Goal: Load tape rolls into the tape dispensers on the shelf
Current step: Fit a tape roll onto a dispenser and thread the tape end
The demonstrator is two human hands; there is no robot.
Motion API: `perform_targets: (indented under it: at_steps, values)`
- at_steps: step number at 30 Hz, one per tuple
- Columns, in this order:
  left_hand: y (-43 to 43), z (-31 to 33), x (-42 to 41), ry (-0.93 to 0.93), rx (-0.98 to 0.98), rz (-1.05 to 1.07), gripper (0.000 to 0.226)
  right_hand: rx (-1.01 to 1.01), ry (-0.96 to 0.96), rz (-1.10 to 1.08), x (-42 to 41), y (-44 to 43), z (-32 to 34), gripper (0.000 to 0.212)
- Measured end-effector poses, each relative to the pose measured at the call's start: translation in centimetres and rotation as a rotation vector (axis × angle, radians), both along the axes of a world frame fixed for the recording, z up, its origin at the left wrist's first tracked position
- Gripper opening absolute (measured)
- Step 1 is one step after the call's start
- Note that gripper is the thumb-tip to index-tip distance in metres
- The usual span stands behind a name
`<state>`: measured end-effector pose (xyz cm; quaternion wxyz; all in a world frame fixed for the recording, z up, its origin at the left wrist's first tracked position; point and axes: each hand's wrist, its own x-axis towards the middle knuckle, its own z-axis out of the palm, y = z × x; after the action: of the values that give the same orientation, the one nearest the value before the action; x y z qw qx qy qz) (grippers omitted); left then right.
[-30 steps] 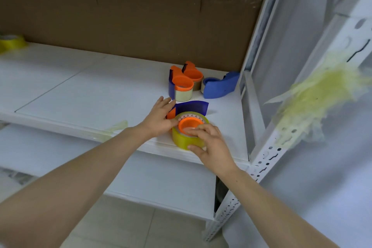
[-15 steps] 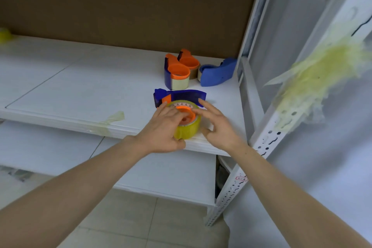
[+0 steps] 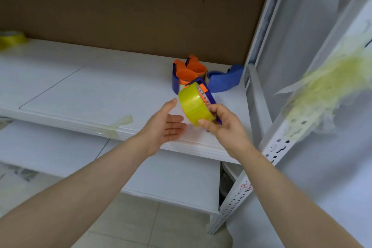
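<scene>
Soft even light, perhaps slight blur

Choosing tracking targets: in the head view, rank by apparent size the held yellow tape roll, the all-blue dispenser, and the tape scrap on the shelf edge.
1. yellow tape roll, largest, but nearest the camera.
2-3. all-blue dispenser and tape scrap look about alike; not ranked.

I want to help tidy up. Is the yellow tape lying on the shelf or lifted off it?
Lifted off. The right hand grips the yellow tape roll, tilted on edge, above the shelf.

White shelving (image 3: pixel 96 90) backed by brown cardboard (image 3: pixel 141 16), beige tiled floor (image 3: pixel 128 227) below.
</scene>
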<state>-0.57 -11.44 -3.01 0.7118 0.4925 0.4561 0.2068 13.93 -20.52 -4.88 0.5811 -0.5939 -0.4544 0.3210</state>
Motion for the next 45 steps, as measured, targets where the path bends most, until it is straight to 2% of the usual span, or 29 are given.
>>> perform_targets:
  at_steps: [3, 5, 7, 10, 12, 14, 16, 19, 21, 24, 28, 32, 34, 37, 39, 42, 45]
  values:
    - [0.4, 0.9, 0.8, -0.219, -0.153, -0.020, 0.056, 0.039, -0.005, 0.059, -1.4, -0.4, -0.7, 0.029]
    - [0.4, 1.3, 1.1, -0.342, -0.179, 0.008, 0.047, 0.009, -0.034, 0.068, -2.0, -0.6, -1.1, 0.031]
    - [0.0, 1.1, 1.1, -0.374, -0.149, -0.009, 0.041, -0.036, -0.041, 0.070, -2.1, -0.9, -1.1, 0.031]
    - [-0.9, 0.4, 1.3, -0.358, -0.032, -0.064, 0.030, -0.064, 0.045, 0.015, -2.3, -1.4, -0.1, 0.019]
    - [-1.2, 0.2, 1.3, -0.319, 0.095, -0.039, 0.023, -0.073, 0.137, -0.161, -2.6, -1.2, 0.4, 0.016]
    - [-1.5, 0.0, 1.3, -0.234, 0.230, -0.015, 0.031, -0.114, 0.200, -0.286, -2.8, -0.6, 0.7, 0.013]
    - [-2.2, -0.5, 1.2, -0.168, 0.336, -0.038, 0.043, -0.174, 0.231, -0.259, -3.0, 0.0, 1.0, 0.019]
    - [-3.5, -1.3, 1.2, -0.175, 0.442, -0.074, 0.017, -0.186, 0.266, -0.194, -4.0, 0.7, 0.8, 0.030]
    - [-4.1, -1.5, 1.3, -0.173, 0.476, -0.049, 0.024, -0.124, 0.255, -0.220, -4.9, 0.6, 0.3, 0.030]
    - [-4.7, -1.8, 1.6, -0.168, 0.488, 0.012, 0.014, -0.031, 0.231, -0.234, -5.6, 0.2, -0.6, 0.029]
    - [-5.2, -1.5, 1.8, -0.171, 0.449, 0.060, 0.034, -0.007, 0.136, -0.219, -6.0, -0.1, -1.2, 0.028]
    - [-4.9, -1.1, 1.9, -0.152, 0.408, 0.108, 0.019, 0.022, 0.005, -0.171, -5.9, -0.4, -1.4, 0.023]
    - [-4.6, -1.0, 2.0, -0.130, 0.384, 0.117, 0.020, 0.008, -0.026, -0.134, -5.7, -0.5, -1.4, 0.020]
    - [-4.4, -0.7, 2.1, -0.112, 0.349, 0.094, 0.025, -0.043, 0.053, -0.101, -5.4, -0.5, -1.3, 0.020]
    - [-4.5, -0.6, 2.0, -0.130, 0.353, 0.086, 0.020, -0.096, 0.201, -0.119, -5.1, -0.3, -0.8, 0.019]
    - [-4.7, -1.0, 1.8, -0.145, 0.381, 0.070, 0.016, -0.178, 0.473, -0.158, -4.6, 0.2, 0.6, 0.031]
    - [-4.9, -1.3, 1.6, -0.152, 0.381, 0.071, 0.019, -0.246, 0.377, -0.194, -4.6, 0.6, 1.3, 0.032]
